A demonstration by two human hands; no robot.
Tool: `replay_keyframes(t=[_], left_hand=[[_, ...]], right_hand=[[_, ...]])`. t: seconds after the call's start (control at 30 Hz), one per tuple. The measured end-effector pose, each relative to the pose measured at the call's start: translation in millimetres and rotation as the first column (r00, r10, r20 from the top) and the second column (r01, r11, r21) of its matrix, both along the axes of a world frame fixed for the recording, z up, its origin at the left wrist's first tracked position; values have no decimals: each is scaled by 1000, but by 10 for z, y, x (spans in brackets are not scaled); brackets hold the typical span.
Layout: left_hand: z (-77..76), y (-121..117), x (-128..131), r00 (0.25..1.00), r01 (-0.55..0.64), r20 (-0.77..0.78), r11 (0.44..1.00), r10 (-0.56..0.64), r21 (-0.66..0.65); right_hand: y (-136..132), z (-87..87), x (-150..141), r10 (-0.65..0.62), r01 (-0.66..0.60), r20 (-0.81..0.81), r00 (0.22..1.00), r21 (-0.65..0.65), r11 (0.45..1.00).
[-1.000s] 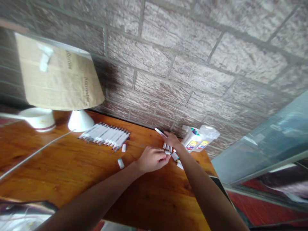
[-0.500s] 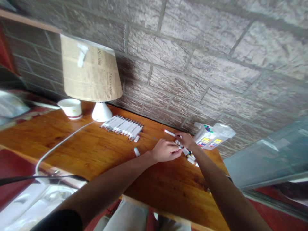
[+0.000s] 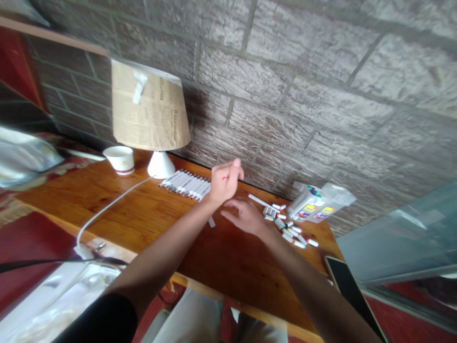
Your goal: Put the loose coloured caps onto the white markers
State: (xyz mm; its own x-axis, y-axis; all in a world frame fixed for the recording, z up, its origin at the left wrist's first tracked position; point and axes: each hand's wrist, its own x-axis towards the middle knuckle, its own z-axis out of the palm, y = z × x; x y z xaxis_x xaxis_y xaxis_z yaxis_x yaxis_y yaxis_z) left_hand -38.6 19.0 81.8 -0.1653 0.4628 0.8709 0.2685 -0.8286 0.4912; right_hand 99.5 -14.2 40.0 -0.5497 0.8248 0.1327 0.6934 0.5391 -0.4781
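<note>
My left hand [image 3: 224, 182] is raised near the right end of a row of white markers [image 3: 185, 185]. Its fingers are curled, and whatever lies in them is hidden; a small red mark shows on its back. Just below and to the right, my right hand [image 3: 245, 215] hovers over the wooden table, thumb and fingers apart with nothing visible between them. A white cap or marker piece [image 3: 212, 222] lies by my left wrist. Right of my right hand, several loose white markers and caps [image 3: 294, 233] are scattered, with one long marker [image 3: 259, 199] behind them.
A lamp [image 3: 152, 109] with a newsprint shade stands at the back left, beside a white paper cup [image 3: 120, 159]. Its cord crosses the table [image 3: 150, 219]. A clear plastic marker case [image 3: 310, 205] stands by the brick wall. A dark phone or tablet [image 3: 352, 290] lies at the right edge.
Both hands have left the loose marker pile and moved left, my left hand rising toward the marker row. My right hand has let go of the long marker. The view has shifted slightly.
</note>
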Motion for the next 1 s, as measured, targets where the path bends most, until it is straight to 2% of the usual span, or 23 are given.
replay_keyframes(t=[0.07, 0.13, 0.23, 0.3, 0.37, 0.47, 0.57, 0.63, 0.8, 1.0], left_hand=[[96, 73, -210, 997, -56, 49, 998, 57, -19], [130, 94, -379, 996, -91, 7, 995, 91, -28], [85, 35, -540, 984, -130, -134, 988, 118, -86], [19, -47, -599, 950, -191, -277, 970, 144, -153], [-54, -153, -639, 862, -313, -477, 919, 170, -238], [-144, -339, -690, 658, -523, -740, 791, 139, -317], [-204, -503, -723, 501, -643, -864, 646, -51, -411], [-242, -564, -718, 433, -688, -888, 581, -152, -435], [-366, -568, -624, 334, -767, -923, 515, -190, -383], [-498, -519, -495, 269, -806, -939, 484, -215, -341]], right_hand=[[-185, -61, -269, 32, -32, -2, 999, -6, 999], [-327, -133, -466, -5, 5, 64, 998, -13, 1000], [-430, -220, -616, -78, 75, 188, 979, 25, 997], [-448, -239, -600, -117, 112, 212, 970, 36, 993], [-458, -220, -475, -160, 157, 202, 966, 31, 987], [-477, -149, -105, -248, 248, 182, 952, 26, 968], [-437, -92, 329, -345, 345, 163, 924, 26, 938], [-352, -88, 542, -376, 377, 150, 915, 18, 926], [-149, -180, 709, -409, 409, 56, 911, 15, 912], [-201, -270, 798, -386, 387, -12, 922, 3, 922]])
